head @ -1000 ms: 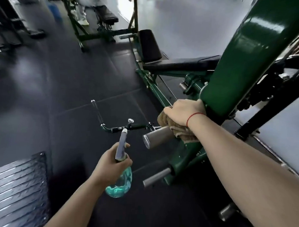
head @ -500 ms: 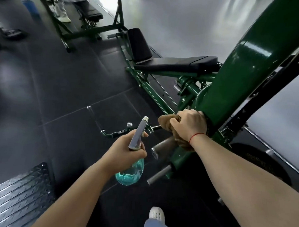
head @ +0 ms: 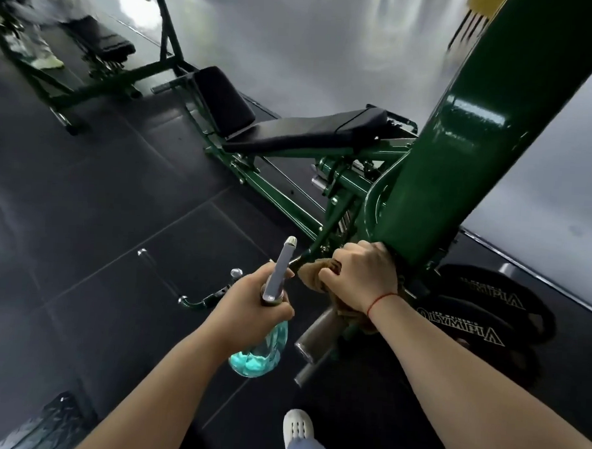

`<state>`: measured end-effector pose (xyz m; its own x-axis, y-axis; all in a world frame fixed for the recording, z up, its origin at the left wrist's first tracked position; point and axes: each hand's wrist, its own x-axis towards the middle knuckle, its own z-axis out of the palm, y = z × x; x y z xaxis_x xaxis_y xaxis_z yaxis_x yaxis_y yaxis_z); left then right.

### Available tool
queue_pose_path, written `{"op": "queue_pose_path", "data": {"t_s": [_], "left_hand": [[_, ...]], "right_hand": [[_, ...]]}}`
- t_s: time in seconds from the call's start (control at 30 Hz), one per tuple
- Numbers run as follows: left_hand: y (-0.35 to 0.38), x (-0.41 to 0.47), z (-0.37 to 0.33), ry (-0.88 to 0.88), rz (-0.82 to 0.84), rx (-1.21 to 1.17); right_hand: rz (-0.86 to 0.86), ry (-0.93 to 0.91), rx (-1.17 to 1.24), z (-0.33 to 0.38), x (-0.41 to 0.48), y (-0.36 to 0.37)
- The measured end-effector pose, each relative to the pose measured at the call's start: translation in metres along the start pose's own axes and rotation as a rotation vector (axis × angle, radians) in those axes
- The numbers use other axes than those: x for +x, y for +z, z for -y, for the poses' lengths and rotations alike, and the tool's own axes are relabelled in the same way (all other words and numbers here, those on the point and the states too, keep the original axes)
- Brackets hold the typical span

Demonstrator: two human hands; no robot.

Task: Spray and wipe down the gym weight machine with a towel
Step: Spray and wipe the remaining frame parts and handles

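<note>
A dark green weight machine fills the right half, its thick slanted arm (head: 461,136) rising to the top right over a black padded bench (head: 305,131). My right hand (head: 360,278) grips a brown towel (head: 311,272) against the foot of that arm, just above a steel peg (head: 317,334). My left hand (head: 247,307) holds a clear spray bottle (head: 262,352) with turquoise liquid by its neck, the grey nozzle (head: 280,271) pointing up towards the towel.
Black weight plates (head: 487,310) lie on the floor right of the machine's base. A chrome handle bar (head: 196,299) juts out left. Another green bench frame (head: 101,66) and a person's legs (head: 41,43) are at the far left. My white shoe (head: 297,426) is below.
My left hand has brought the spray bottle up and right, close to the towel. My right hand with the towel stays at the foot of the green arm. The view has shifted.
</note>
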<state>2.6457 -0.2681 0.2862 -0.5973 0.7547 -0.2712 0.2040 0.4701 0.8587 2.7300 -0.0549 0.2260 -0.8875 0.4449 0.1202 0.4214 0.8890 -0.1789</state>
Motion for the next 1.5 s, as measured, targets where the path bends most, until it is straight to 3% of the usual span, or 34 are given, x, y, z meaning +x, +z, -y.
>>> {"op": "queue_pose_path", "data": {"t_s": [0.3, 0.53, 0.67, 0.77, 0.9, 1.17, 1.5], "left_hand": [[-0.013, 0.031, 0.016, 0.004, 0.092, 0.022], [-0.060, 0.078, 0.028, 0.080, 0.321, 0.080], [-0.095, 0.111, 0.036, 0.161, 0.446, 0.095], [-0.115, 0.131, 0.040, 0.195, 0.532, 0.096], [-0.123, 0.153, 0.042, 0.191, 0.599, 0.067], [-0.096, 0.180, 0.032, 0.162, 0.625, 0.007], [-0.086, 0.208, 0.008, 0.245, 0.537, 0.173]], "right_hand": [[-0.143, 0.154, 0.062, 0.002, -0.005, 0.006], [-0.072, 0.241, 0.026, 0.011, -0.005, 0.000], [-0.046, 0.429, 0.069, 0.030, 0.005, -0.010], [-0.087, 0.702, 0.218, 0.047, 0.017, -0.016], [-0.313, 0.997, 0.534, 0.081, 0.019, -0.024], [-0.843, 1.282, 1.241, 0.117, 0.015, -0.029], [-0.648, 1.416, 1.340, 0.094, 0.043, -0.012]]}}
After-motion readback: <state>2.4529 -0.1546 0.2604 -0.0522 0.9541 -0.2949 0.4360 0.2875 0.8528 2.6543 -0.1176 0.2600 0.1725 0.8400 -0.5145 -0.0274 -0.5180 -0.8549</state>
